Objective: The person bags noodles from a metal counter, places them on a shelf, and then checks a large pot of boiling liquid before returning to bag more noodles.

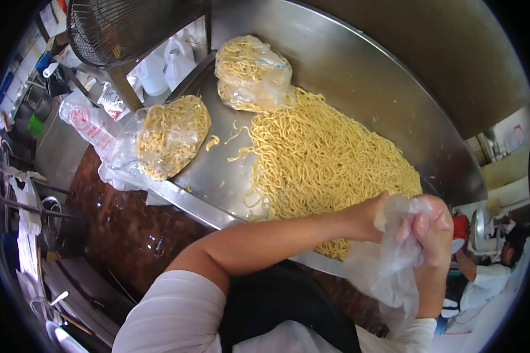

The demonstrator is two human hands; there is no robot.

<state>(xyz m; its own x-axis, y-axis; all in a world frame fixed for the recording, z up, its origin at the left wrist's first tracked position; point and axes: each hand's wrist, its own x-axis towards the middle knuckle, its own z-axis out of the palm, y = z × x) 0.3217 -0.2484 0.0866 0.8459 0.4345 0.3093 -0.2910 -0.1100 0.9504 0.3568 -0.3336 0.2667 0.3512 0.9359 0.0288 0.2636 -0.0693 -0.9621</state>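
A clear, crumpled plastic bag (pixel 388 270) hangs between my two hands over the near right edge of the metal table. My right hand (pixel 434 226) is closed, its fingers bunched around the top of the bag. My left hand (pixel 368 219) reaches across from the left and meets the right hand at the bag. Its fingers are partly covered by the film but look closed on it. Behind the hands, a large heap of loose yellow noodles (pixel 330 156) spreads over the steel tabletop (pixel 224 188).
Two filled bags of noodles, one at the back (pixel 253 73) and one at the left edge (pixel 174 135), lie on the table. A fan (pixel 118 32) stands at upper left near white jugs (pixel 178 62). Another person (pixel 492 276) is at far right. The floor (pixel 118 217) looks wet.
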